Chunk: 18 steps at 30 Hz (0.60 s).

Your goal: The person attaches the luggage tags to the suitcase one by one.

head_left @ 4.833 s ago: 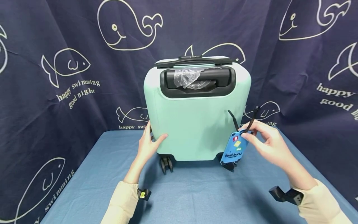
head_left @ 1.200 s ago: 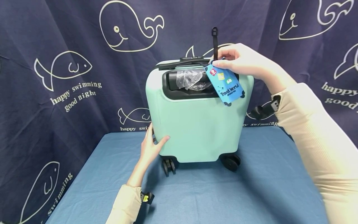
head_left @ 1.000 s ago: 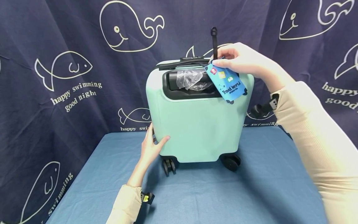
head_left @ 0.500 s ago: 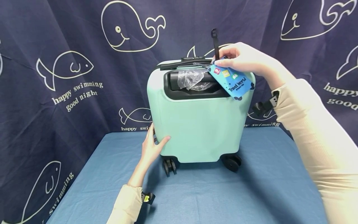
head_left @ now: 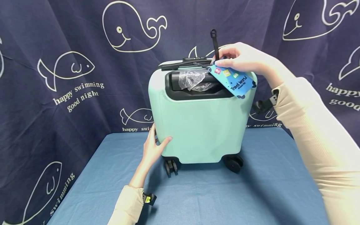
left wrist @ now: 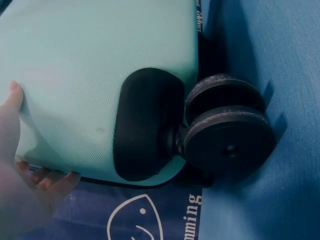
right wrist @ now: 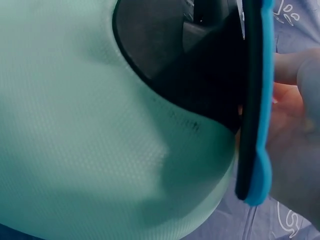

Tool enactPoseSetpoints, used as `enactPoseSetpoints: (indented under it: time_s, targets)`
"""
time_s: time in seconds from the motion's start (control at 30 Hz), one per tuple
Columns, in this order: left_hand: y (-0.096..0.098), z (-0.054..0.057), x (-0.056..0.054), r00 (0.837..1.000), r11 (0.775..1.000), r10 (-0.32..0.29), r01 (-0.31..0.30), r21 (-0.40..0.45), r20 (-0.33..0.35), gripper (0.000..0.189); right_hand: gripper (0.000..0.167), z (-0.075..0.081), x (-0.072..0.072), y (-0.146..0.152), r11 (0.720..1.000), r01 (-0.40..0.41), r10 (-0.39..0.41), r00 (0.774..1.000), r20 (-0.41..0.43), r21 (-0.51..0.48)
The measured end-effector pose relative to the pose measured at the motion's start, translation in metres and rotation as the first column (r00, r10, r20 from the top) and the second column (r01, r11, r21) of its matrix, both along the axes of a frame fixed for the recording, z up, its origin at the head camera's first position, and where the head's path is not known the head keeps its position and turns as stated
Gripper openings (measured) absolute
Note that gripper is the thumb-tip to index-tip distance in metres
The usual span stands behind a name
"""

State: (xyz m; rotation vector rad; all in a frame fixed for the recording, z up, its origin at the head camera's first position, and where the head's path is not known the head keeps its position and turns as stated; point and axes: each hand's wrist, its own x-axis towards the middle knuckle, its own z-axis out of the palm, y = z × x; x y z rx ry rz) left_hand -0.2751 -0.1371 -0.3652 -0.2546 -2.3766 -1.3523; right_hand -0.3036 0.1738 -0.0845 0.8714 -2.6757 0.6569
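Observation:
A mint-green suitcase (head_left: pixel 197 131) stands upright on its wheels. My left hand (head_left: pixel 151 148) grips its lower left side, thumb on the front face and fingers round the edge, above a black double wheel (left wrist: pixel 227 120). At the top, my right hand (head_left: pixel 239 59) pinches a blue luggage tag (head_left: pixel 234 82) by its strap end. The tag's black strap (head_left: pixel 215 45) sticks up with its buckle above the fingers, and the other end lies close to the black carry handle (head_left: pixel 180 64). From the right wrist the tag (right wrist: pixel 260 110) is seen edge-on; the fingertips are partly hidden.
A black telescopic handle (head_left: pixel 175 81) wrapped in clear plastic (head_left: pixel 191 79) sits in the recess under the carry handle. Blue cloth (head_left: pixel 191 197) covers the table. A dark blue curtain (head_left: pixel 70 25) with whale and fish prints hangs behind and at the sides.
My right hand has brought the luggage tag from the suitcase's lower right up to the carry handle. Over the last second the tag has swung slightly right and up. My left hand keeps its hold.

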Motion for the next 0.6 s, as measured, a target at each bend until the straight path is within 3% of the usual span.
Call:
enactPoseSetpoints:
  time_s: [0.13,0.37,0.6]
  targets:
    - [-0.0001,-0.0012,-0.001,1.0,1.0,0.004,-0.004,-0.006,-0.003,0.087,0.018,-0.0014,-0.0012,0.0004,1.0,-0.014,0.014,1.0,-0.009,-0.013]
    - [0.0,-0.0022,-0.0017,1.0,1.0,0.009,-0.009,-0.003,-0.002,0.088,0.022,0.0012,0.0001,-0.0054,0.997,0.072,-0.072,0.997,-0.008,-0.032]
    - [0.0001,-0.0021,-0.0017,1.0,1.0,0.011,-0.011,0.001,0.003,0.088,0.025,0.0035,0.0011,-0.0087,0.986,0.137,-0.131,0.989,0.066,-0.092]
